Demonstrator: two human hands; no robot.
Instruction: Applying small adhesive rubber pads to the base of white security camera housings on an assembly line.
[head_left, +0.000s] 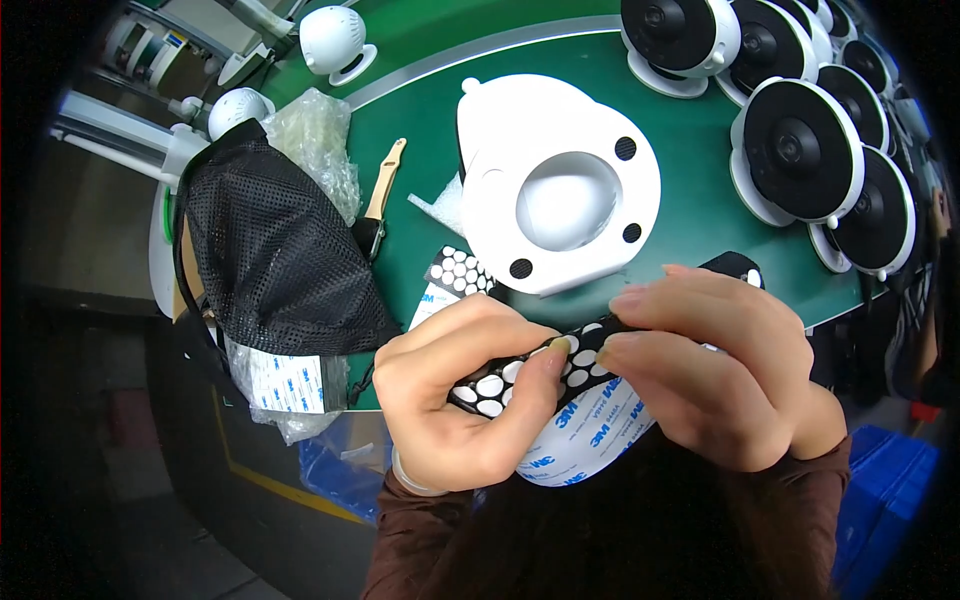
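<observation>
A sheet of round adhesive pads is stretched between my two hands, near the table's front edge. Its black strip carries white dots, and the backing paper is white with blue print. My left hand pinches the strip between thumb and bent fingers. At the strip's other end, the thumb and fingers of my right hand are pinched; whether a loose pad is between the tips is hidden. Just beyond lies a white rounded device, its base turned up. Black round pads sit on the base around a large round opening.
To the left lies a black mesh bag beside bubble wrap and a tan-handled tool. Another dotted pad sheet is near the device. Several black-faced white devices stand at right. A blue bin is at lower right.
</observation>
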